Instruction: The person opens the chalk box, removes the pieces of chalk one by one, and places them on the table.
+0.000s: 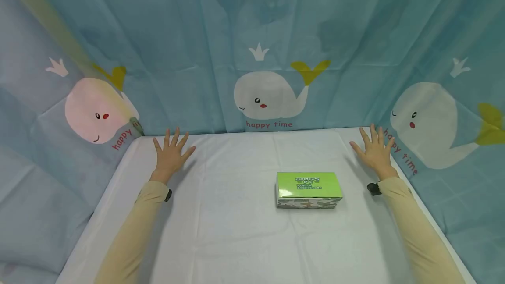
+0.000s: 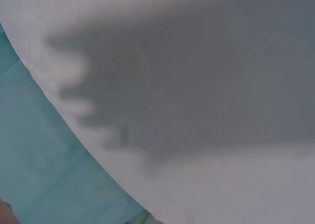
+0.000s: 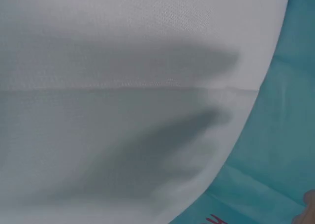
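A box with a bright green lid (image 1: 309, 185) and a patterned front side rests on the white table, right of the middle. My left hand (image 1: 169, 157) is spread near the table's far left corner, holding nothing. On the other side my right hand (image 1: 375, 152) has its fingers apart too, beyond the box and to its right, not touching it. Both hands appear held above the cloth, with shadows beneath them. In the left wrist view only a fingertip (image 2: 7, 214) shows at the lower left; in the right wrist view a fingertip (image 3: 307, 209) shows at the right edge.
A white cloth (image 1: 236, 240) covers the table. Blue curtains (image 1: 177, 91) with whale prints and "happy time" lettering rise along the back and both sides. A dark band (image 1: 168, 195) sits at the left wrist and another dark device (image 1: 373, 189) at the right.
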Motion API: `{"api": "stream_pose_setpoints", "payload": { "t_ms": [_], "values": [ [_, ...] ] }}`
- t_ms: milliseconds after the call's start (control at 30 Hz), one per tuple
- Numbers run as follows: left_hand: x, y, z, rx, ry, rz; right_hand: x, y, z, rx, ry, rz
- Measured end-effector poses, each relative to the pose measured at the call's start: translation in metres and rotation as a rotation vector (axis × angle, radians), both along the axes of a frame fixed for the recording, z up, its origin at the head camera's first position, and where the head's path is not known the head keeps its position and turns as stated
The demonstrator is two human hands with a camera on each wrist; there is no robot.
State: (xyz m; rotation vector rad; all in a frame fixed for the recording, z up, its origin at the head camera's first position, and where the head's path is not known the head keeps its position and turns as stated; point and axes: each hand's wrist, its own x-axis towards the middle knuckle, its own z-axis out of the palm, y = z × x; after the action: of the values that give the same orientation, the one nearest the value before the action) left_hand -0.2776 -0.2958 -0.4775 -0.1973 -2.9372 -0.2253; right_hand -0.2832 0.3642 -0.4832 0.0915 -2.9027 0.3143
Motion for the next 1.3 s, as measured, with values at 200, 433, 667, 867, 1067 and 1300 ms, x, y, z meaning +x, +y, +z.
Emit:
{"api": "stream_pose_setpoints", "payload": {
  "t_ms": [200,433,667,867,1067,1300],
  "values": [
    [0.000,0.002,-0.004,0.024,-0.005,-0.003,0.002,0.001,-0.003,-0.025,-0.004,0.027],
    [0.001,0.015,-0.006,0.012,0.010,-0.029,0.017,0.004,-0.012,-0.233,-0.024,0.121],
    [0.007,0.053,-0.002,0.094,0.066,-0.090,0.044,0.004,-0.015,-0.458,-0.095,0.185],
    [0.017,0.091,0.002,0.172,0.091,-0.175,0.065,-0.003,-0.025,-0.539,-0.146,0.234],
    [0.028,0.128,0.008,0.224,0.111,-0.286,0.074,-0.016,-0.027,-0.560,-0.180,0.326],
    [0.043,0.167,0.008,0.254,0.071,-0.386,0.084,-0.036,-0.023,-0.595,-0.294,0.391]
  ]
}}
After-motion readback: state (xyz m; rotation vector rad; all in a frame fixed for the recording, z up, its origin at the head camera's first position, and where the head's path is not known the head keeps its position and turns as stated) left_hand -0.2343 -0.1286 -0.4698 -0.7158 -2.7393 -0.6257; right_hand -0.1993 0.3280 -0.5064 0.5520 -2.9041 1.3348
